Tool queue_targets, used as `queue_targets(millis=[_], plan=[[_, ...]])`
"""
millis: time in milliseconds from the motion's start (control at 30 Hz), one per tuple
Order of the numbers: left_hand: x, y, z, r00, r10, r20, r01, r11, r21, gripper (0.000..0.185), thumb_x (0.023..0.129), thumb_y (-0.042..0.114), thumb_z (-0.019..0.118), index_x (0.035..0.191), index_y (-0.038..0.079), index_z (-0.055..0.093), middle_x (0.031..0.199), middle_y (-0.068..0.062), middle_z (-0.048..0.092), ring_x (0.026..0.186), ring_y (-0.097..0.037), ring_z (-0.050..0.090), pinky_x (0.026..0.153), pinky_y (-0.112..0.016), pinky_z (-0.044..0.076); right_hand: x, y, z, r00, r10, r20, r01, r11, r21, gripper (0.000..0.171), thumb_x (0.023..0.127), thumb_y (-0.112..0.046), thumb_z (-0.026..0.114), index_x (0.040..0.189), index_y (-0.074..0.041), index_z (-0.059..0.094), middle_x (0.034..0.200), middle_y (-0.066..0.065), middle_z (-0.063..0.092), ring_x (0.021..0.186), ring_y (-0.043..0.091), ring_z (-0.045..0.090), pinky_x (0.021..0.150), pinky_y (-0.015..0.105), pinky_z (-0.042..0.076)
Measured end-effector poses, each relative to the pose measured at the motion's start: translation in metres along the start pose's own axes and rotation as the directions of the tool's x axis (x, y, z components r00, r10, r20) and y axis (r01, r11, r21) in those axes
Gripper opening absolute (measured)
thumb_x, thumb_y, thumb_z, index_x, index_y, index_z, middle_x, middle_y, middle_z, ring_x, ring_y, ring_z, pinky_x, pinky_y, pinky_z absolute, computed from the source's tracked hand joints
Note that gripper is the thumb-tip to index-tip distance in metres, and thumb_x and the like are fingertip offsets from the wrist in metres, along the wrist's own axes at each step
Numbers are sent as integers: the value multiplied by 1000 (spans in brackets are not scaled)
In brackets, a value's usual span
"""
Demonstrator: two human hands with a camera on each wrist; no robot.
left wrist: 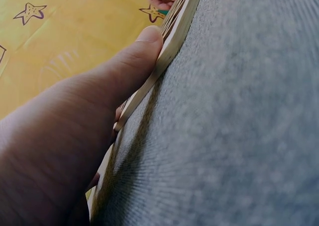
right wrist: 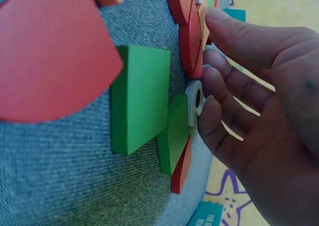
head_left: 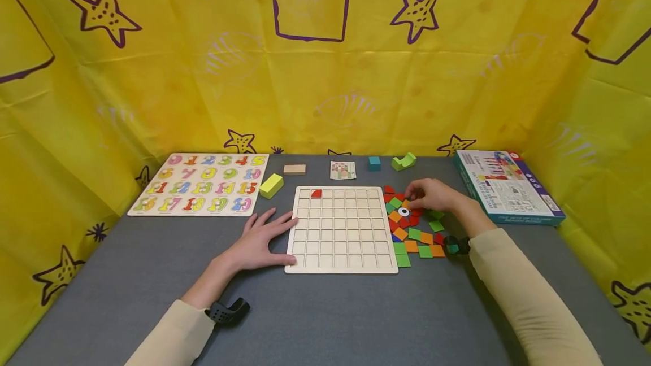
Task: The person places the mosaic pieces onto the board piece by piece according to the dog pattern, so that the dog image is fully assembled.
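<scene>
A wooden grid board (head_left: 341, 229) lies flat in the middle of the table, with one red quarter-round piece (head_left: 316, 193) in its top row. My left hand (head_left: 260, 242) rests at the board's left edge, fingers spread; in the left wrist view its thumb (left wrist: 142, 49) lies on the board's rim. Right of the board, my right hand (head_left: 436, 195) reaches over a pile of flat coloured pieces. Its bent fingers are at an orange square (head_left: 407, 204), close to a white ring-like piece (head_left: 404, 212). In the right wrist view a green piece (right wrist: 149, 96) stands out near the fingers.
A number puzzle board (head_left: 203, 185) lies at the left, with a yellow block (head_left: 272, 186) beside it. Along the back are a wooden block (head_left: 294, 170), a picture card (head_left: 343, 170), a blue cube (head_left: 374, 164) and a green curved block (head_left: 404, 162). A flat box (head_left: 508, 185) lies at the right.
</scene>
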State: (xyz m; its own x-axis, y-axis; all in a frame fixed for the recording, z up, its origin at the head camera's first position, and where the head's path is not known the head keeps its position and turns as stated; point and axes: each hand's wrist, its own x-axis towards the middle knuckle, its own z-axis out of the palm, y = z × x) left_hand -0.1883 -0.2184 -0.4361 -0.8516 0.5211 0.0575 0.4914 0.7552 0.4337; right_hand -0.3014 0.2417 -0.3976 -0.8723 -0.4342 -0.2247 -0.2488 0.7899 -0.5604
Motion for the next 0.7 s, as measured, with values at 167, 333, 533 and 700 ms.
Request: queue_targets(millis=[167,333,533,700], plan=[[0,-1,-1,1000,7,2,-7,1000,6,95,79,70,72,156,23,42,162,1,33,151,-41,13,112,-68,0,0,-1,1,1000,16,12,-16,1000,-8,25,93,-20,76,110,-3,68,97,8,64,90,27,55,82,38,49],[0,-1,-1,1000,11,4,-11,1000,19,95,80,71,70,156,22,42,162,1,34,151,-40,14,113,-67,1,-1,-2,2,1000,23,19,-22,1000,-10,26,93,-20,75,109,-2,67,96,8,63,90,27,55,81,38,48],[-1,-1,-2,1000,8,4,-8,1000,30,93,81,72,68,156,23,43,162,2,34,151,-39,15,111,-70,1,-1,-4,3,1000,-17,0,17,1000,-19,23,93,-17,75,106,-1,65,95,8,63,88,25,55,82,39,48],[-1,-1,-3,1000,1,9,-1,999,36,93,81,73,68,156,24,43,162,2,34,151,-39,15,111,-72,1,-1,-5,3,999,-31,-4,31,999,-22,22,94,-15,74,105,0,64,94,8,63,86,24,55,81,38,48]])
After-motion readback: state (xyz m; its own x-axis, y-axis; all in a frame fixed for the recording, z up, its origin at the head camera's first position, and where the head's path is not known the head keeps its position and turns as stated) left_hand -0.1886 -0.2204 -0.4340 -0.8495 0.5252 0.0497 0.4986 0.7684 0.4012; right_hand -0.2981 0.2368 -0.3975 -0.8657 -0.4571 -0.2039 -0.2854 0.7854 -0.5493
